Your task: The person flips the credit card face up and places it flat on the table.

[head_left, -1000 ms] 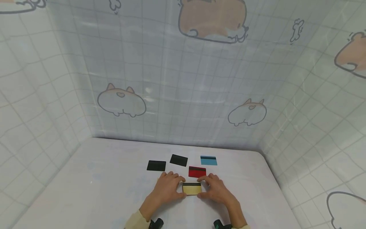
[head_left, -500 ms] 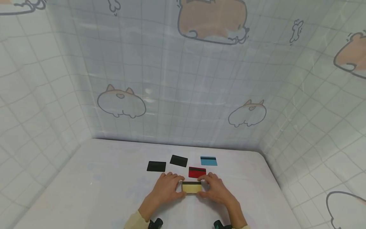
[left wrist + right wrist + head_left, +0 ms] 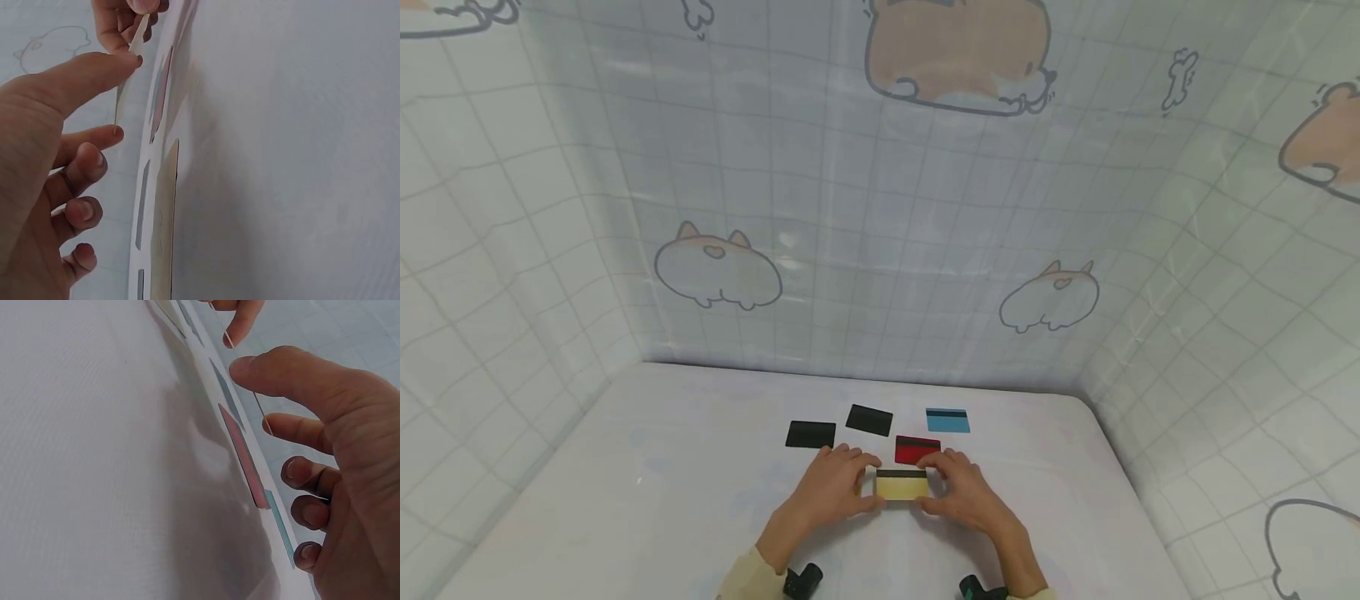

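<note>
A yellow magnetic-stripe card (image 3: pixel 902 488) is held up off the table between both hands, its dark stripe along the far edge. My left hand (image 3: pixel 832 485) pinches its left end with thumb and index finger. At the right end, my right hand (image 3: pixel 964 493) grips it the same way. Both wrist views show the card nearly edge-on, and the other fingers of each hand curl loosely beside it. Below the left hand, a second yellowish card (image 3: pixel 165 231) lies on the table; the hand mostly hides it in the head view.
Beyond the hands, a red striped card (image 3: pixel 917 450), a blue striped card (image 3: pixel 947 420) and two black cards, one left (image 3: pixel 810 434) and one farther back (image 3: pixel 869 420), lie on the white table (image 3: pixel 662 492). Patterned curtain walls (image 3: pixel 880 275) enclose the table.
The yellow card has shifted slightly away from the body and looks raised. My left hand has moved a little left and forward. The cards on the table stay put.
</note>
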`<state>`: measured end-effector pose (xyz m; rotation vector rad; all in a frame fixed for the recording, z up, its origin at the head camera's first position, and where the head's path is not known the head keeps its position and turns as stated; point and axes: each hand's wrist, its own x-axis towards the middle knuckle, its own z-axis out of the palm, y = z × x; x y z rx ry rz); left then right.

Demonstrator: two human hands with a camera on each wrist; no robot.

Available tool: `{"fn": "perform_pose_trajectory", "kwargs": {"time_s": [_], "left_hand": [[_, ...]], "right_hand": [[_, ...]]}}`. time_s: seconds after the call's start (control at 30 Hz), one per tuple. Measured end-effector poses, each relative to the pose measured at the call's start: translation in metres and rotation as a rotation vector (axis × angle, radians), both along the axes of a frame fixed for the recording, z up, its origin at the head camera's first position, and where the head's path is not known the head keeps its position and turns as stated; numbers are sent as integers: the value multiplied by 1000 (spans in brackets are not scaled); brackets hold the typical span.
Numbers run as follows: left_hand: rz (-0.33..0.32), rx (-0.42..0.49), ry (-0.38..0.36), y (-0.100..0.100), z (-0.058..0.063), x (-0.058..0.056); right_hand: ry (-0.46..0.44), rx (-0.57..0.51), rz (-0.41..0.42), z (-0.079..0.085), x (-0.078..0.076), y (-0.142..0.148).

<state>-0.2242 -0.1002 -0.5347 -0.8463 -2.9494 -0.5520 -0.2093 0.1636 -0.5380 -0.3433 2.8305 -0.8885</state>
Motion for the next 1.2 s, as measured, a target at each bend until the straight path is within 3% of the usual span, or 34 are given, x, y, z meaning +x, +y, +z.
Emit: {"fn": "perform_pose_trajectory", "kwargs": {"time_s": [0.37,0.77,1.2], "left_hand": [[0,18,47,1,-2,1],[-12,12,59,3,-4,2],[-46,19,78,5,-1,11]], "right_hand": [[53,18,11,0,1,0],[30,-5,47,1,3,-4],[99,27,86,1,11,-14]]}}
